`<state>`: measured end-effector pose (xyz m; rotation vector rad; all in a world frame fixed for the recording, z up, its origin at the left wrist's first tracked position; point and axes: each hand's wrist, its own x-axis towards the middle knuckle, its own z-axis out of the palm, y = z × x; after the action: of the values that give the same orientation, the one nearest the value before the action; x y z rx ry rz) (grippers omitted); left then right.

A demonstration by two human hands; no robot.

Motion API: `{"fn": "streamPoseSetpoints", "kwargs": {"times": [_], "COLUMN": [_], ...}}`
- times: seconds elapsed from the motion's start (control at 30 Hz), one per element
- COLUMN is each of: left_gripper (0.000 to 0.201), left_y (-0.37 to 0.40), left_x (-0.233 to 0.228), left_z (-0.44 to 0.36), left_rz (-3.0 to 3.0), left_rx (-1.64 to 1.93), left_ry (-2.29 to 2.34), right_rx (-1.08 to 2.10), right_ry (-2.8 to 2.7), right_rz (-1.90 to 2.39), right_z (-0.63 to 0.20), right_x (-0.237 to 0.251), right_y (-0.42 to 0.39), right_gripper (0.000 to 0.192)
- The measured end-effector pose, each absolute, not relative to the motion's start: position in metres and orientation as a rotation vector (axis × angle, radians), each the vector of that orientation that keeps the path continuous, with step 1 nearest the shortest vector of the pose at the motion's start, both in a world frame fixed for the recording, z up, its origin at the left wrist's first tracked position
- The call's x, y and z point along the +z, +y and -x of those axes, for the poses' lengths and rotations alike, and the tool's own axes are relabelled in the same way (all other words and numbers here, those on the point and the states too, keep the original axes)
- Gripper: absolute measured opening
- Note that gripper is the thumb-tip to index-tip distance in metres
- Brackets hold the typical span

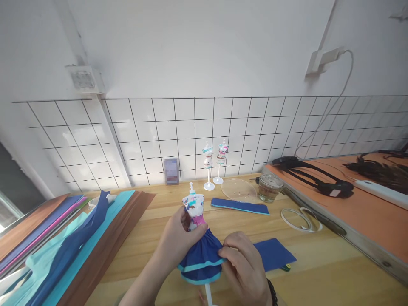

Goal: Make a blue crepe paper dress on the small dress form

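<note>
While the left hand (178, 238) grips the waist of a small dress form (195, 210) near the desk's (318, 263) front edge, the right hand (245, 263) pinches its blue paper skirt (202, 255) hem, with a blue paper sheet (274, 253) just beside.

A white wall (204, 46) with black-grouted tiles (191, 127) rises behind a pale wooden table (318, 263).

You have three small white dress-form mannequins: one in a blue paper skirt (200, 255), two bare-stemmed (208, 165) (221, 161). Two loose dark blue paper pieces (239, 206) (274, 254), one glass jar (269, 188), two white tape rings (301, 219).
</note>
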<state>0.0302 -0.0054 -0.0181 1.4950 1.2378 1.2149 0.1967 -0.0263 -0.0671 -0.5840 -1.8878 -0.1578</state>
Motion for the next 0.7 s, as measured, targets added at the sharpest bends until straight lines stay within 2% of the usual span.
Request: {"fn": "streamPoseSetpoints", "kwargs": {"times": [0.33, 0.53, 0.7], "left_gripper": [0.024, 0.024, 0.024], "left_y": [-0.0040, -0.0047, -0.0048], "left_x": [-0.0189, -0.0157, -0.0121], "left_z": [-0.0282, -0.0259, -0.0245], "left_rz": [-1.496, -1.462, -1.460], "left_rx": [1.231, 1.259, 1.278], "left_ry": [1.226, 1.231, 1.260], "right_rx": [-0.153, -0.166, -0.229], "right_ry": [-1.849, -1.879, -1.848], "right_rz": [0.603, 0.572, 0.578], "right_z": [-0.1930, -0.1940, -0.1913], "right_x": [-0.0686, -0.0682, -0.0673], "right_y": [-0.0270, -0.0259, -0.0261], "right_gripper": [0.030, 0.022, 0.024]}}
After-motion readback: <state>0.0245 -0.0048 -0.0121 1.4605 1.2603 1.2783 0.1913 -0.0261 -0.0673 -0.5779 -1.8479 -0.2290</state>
